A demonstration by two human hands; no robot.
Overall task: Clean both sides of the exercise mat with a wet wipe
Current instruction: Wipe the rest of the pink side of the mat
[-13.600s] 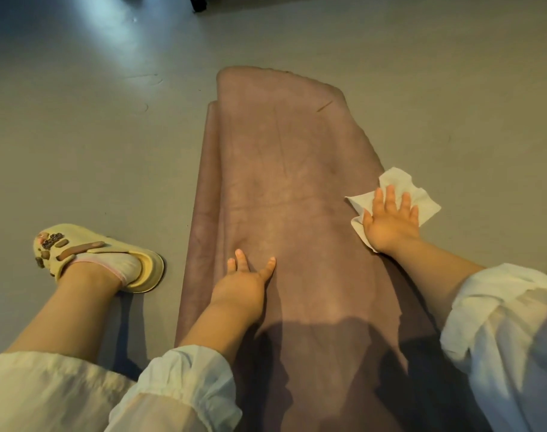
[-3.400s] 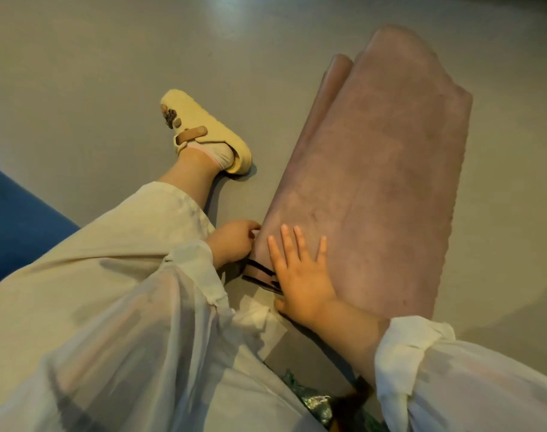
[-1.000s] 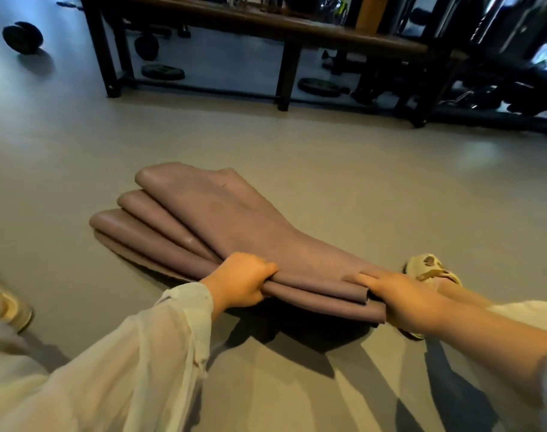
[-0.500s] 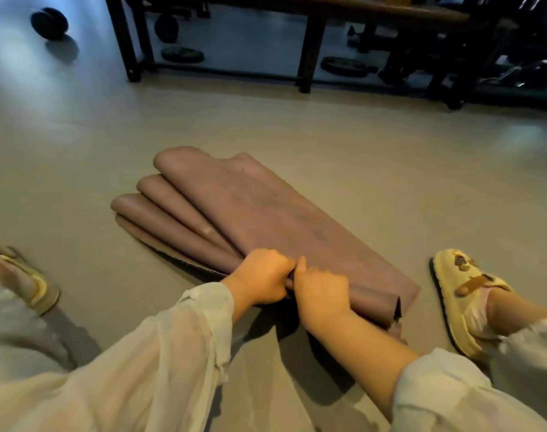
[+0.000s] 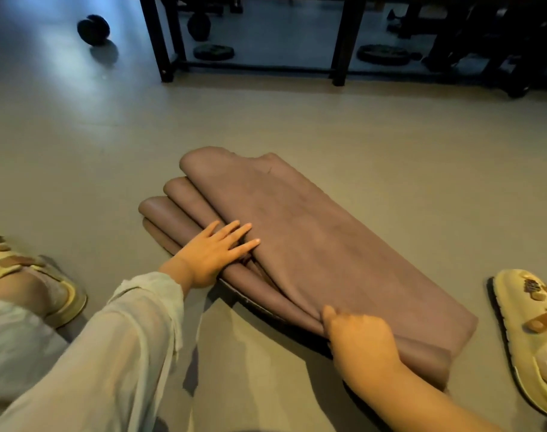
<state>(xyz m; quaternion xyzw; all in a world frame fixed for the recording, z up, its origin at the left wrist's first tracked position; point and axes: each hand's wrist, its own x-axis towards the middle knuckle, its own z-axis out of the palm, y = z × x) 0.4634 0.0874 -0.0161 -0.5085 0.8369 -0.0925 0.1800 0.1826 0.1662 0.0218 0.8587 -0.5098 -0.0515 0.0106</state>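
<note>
Folded mauve exercise mat [image 5: 312, 244] on a gym floor [image 5: 79, 151].
Left hand [image 5: 210, 254] presses flat, fingers straight; right hand [image 5: 359, 341] grips the near fold.

The grey floor [image 5: 390, 126] carries the folded mauve mat [image 5: 322, 251]; two sandalled feet flank it; weight plates [image 5: 213, 52] lie beyond.

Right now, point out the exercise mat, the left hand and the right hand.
exercise mat [image 5: 322, 244]: head view, bare top layer of the folded mat.
left hand [image 5: 210, 254]: head view, back of the hand.
right hand [image 5: 362, 338]: head view, back of the hand.
</note>
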